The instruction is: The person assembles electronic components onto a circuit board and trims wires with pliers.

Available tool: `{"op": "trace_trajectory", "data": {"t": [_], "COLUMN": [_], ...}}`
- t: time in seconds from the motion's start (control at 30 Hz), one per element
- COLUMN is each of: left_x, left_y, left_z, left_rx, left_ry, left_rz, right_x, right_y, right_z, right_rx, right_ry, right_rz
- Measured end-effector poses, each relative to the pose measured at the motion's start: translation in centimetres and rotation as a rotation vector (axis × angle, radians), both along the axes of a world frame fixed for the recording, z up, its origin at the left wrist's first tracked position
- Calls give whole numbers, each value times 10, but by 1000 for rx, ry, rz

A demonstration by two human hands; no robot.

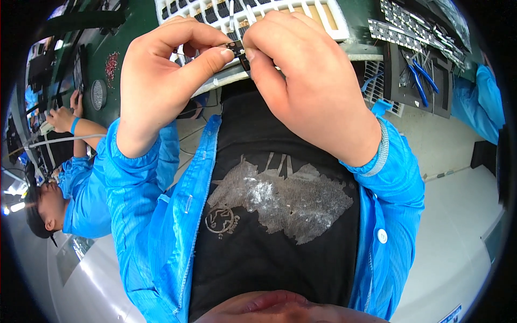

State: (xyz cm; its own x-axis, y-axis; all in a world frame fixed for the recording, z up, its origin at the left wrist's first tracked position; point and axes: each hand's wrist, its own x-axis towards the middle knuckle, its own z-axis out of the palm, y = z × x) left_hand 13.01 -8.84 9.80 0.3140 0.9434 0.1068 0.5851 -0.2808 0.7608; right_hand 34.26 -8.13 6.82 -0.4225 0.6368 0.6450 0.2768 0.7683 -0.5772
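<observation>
Between my two hands is a small black part (235, 47) with a lighter spot on it; its exact kind is too small to tell. My left hand (167, 75) pinches it between thumb and forefinger from the left. From the right, the thumb and fingers of my right hand (307, 75) close on its other side. Just beyond my hands lies a white foam tray (340, 24) with slots, several of them filled with small black parts. My fingers cover the tray's near middle.
Strips of small parts (396, 35) lie at the far right, above a black tray (444, 75) with blue-handled pliers (419, 85). A co-worker (81, 188) in blue sits at the left, near a round grey dish (98, 95) and scattered red bits (111, 67).
</observation>
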Motion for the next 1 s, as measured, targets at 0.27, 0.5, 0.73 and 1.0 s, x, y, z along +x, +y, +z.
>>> {"op": "trace_trajectory", "data": {"t": [0.27,0.5,0.73,1.0], "left_x": [-3,-9,-11,-8], "left_y": [3,1,3,7], "left_z": [-5,-13,-4,-12], "left_rx": [-113,-126,-94,-157], "left_ry": [-82,-157,-12,-10], "left_rz": [29,52,-71,-37], "right_x": [-4,-6,5,4], "right_y": [13,1,-4,5], "right_z": [-16,-16,-7,-13], "right_rx": [293,-83,-445,-404], "right_ry": [18,24,-1,-50], "right_rz": [-95,6,67,72]}}
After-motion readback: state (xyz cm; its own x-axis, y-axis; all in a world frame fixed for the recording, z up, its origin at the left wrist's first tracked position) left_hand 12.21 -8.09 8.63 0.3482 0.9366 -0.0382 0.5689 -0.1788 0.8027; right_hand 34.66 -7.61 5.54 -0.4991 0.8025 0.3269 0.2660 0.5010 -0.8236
